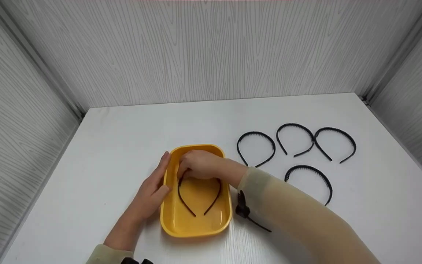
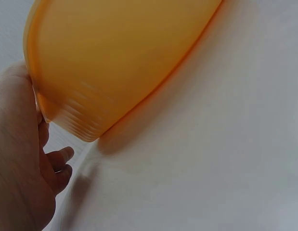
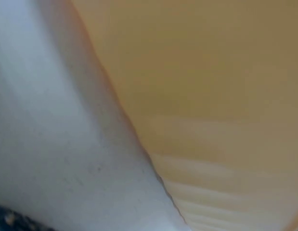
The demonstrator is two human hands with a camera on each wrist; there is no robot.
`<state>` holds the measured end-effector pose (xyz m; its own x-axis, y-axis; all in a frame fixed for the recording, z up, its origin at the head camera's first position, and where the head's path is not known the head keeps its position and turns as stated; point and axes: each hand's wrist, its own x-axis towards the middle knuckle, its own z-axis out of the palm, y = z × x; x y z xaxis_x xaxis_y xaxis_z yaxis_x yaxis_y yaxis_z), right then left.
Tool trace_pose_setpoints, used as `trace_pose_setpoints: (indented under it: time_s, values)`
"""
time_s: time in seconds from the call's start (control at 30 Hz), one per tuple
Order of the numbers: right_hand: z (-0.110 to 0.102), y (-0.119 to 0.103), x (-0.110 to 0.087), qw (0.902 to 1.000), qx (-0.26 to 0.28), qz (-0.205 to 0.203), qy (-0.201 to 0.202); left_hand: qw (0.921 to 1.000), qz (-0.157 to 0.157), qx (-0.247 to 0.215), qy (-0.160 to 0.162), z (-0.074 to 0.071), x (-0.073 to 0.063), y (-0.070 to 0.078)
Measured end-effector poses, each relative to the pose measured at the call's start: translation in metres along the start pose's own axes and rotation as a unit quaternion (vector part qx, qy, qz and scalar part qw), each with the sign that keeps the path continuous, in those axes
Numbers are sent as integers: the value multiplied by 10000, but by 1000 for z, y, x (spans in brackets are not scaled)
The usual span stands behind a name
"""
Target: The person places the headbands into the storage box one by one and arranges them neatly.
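A yellow plastic tub (image 1: 196, 233) stands on the white table. Along its left side lies my left hand (image 1: 151, 192), fingers extended against the wall and thumb at the rim. That hand (image 2: 23, 159) and the tub's outer wall (image 2: 115, 53) also show in the left wrist view. Inside the tub, my right hand (image 1: 200, 164) pinches a black headband (image 1: 180, 194) near its curved top, which the hand partly hides. The headband's two ends point toward me. Only the tub's outside (image 3: 221, 96) and some table appear in the right wrist view.
Right of the tub lie several black toothed headbands: one nearest it (image 1: 256, 132), two touching ones farther right (image 1: 294, 124) (image 1: 354, 143), and another (image 1: 329, 183) partly behind the right sleeve (image 1: 291, 205). A thin black strip (image 1: 260, 224) shows below that sleeve. Grey wood-grain panels surround the table.
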<state>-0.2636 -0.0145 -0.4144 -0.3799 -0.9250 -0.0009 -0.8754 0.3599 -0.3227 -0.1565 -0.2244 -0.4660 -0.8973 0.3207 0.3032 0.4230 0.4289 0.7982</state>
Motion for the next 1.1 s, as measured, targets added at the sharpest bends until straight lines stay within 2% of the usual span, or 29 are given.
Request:
trace_pose_setpoints:
  time_s: [0.43,0.6,0.83,0.97,1.1]
  values:
    - [-1,-1,2,9996,-87,226,-160,10000,-11,58,-20,0,0,0]
    - [-5,-2,0,9997,-82,182,-155,10000,-41,66,7,0,0,1]
    - [-25,-11,-13,9999,-111,-33,42,9999,-107,80,-22,0,1,2]
    - [-42,-13,-26,9996,-74,14,289,9998,-163,121,-44,-1,0,2]
    - [-58,-13,-42,9981,31,-101,608,9998,-69,167,-6,-2,-1,1]
